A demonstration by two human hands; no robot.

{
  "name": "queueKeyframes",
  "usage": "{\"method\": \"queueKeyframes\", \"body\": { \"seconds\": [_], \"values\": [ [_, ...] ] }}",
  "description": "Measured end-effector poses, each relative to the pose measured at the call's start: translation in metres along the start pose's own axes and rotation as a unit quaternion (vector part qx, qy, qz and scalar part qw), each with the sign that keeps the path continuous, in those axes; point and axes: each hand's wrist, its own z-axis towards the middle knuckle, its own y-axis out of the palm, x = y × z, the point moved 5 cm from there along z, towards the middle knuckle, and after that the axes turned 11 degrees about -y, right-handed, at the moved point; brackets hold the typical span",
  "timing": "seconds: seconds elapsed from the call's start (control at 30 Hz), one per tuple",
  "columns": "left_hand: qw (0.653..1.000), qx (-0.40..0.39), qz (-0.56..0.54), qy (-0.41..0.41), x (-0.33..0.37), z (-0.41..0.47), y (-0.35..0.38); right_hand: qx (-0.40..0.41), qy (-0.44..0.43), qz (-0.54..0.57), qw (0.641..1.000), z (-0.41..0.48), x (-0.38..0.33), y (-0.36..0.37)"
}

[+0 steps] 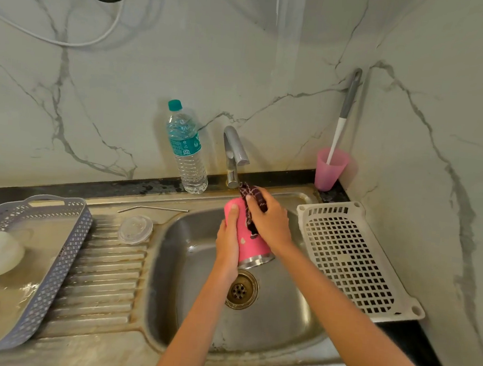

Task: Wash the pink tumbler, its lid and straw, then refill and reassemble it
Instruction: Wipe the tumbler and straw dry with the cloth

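The pink tumbler (246,241) hangs over the steel sink (282,314), tilted with its metal rim pointing down toward the drain. My left hand (228,240) grips its left side. My right hand (269,220) holds a dark patterned cloth (252,200) against the tumbler's upper side. The clear lid (135,229) lies flat on the ribbed drainboard to the left of the basin. A metal straw (152,208) lies along the back of the drainboard. A water bottle (187,150) with a teal cap stands behind it by the wall.
The tap (235,153) rises behind the basin; no water stream shows. A white perforated tray (349,259) sits right of the sink. A pink cup (329,169) holding a brush stands in the corner. A grey basket (38,257) with white items occupies the left.
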Motion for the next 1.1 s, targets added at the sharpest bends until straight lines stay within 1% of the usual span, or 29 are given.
{"method": "queueKeyframes", "body": {
  "seconds": [0.07,0.1,0.17,0.23,0.3,0.4,0.47,0.57,0.63,0.7,0.77,0.8,0.87,0.93,1.0,1.03,1.1],
  "values": [
    [1.000,-0.003,-0.005,0.026,0.009,-0.002,-0.002,-0.044,0.014,0.043,0.998,0.000,0.002,0.000],
    [0.999,0.000,-0.015,0.032,0.013,0.001,-0.006,-0.063,-0.001,0.039,0.997,-0.006,0.000,0.001],
    [0.999,0.017,-0.037,0.024,0.020,0.005,-0.014,-0.083,-0.058,-0.015,0.995,-0.027,-0.001,0.006],
    [0.999,0.027,-0.026,0.010,0.022,0.007,-0.018,-0.045,-0.120,-0.077,0.989,-0.048,-0.004,0.006],
    [1.000,0.005,-0.002,0.004,0.019,0.002,-0.014,-0.001,-0.133,-0.096,0.986,-0.048,-0.005,0.004],
    [0.998,-0.055,0.019,0.008,0.014,-0.010,-0.001,0.019,-0.097,-0.074,0.992,-0.025,-0.011,-0.001],
    [0.995,-0.103,0.015,-0.009,0.011,-0.016,0.003,0.021,-0.052,-0.015,0.998,-0.010,-0.009,-0.004],
    [0.992,-0.122,0.015,-0.026,0.010,-0.019,-0.001,-0.013,0.030,0.133,0.991,-0.007,-0.001,-0.005],
    [0.991,-0.128,-0.019,-0.040,0.010,-0.017,-0.005,-0.048,0.049,0.152,0.986,-0.018,0.000,-0.003],
    [0.988,-0.132,-0.067,-0.044,0.011,-0.017,-0.007,-0.068,0.019,0.097,0.993,-0.035,0.003,0.001],
    [0.986,-0.134,-0.079,-0.053,0.007,-0.015,-0.009,-0.053,-0.034,0.047,0.997,-0.049,0.007,0.004],
    [0.986,-0.130,-0.077,-0.066,0.005,-0.015,-0.010,-0.042,-0.046,0.037,0.997,-0.052,0.009,0.004],
    [0.990,-0.109,-0.051,-0.078,-0.001,-0.014,-0.014,-0.025,-0.043,0.030,0.998,-0.053,0.012,0.003],
    [0.996,-0.061,-0.017,-0.064,-0.001,-0.005,-0.020,-0.004,-0.046,0.010,0.999,-0.053,0.012,0.002],
    [0.998,-0.031,0.023,-0.049,0.004,0.000,-0.023,0.012,-0.068,-0.031,0.997,-0.060,0.007,0.004],
    [0.998,-0.035,0.031,-0.047,0.009,-0.003,-0.020,0.008,-0.094,-0.074,0.993,-0.064,0.003,0.008],
    [0.996,-0.066,0.012,-0.050,0.016,-0.008,-0.012,-0.007,-0.143,-0.164,0.976,-0.073,-0.006,0.019]
  ]
}}
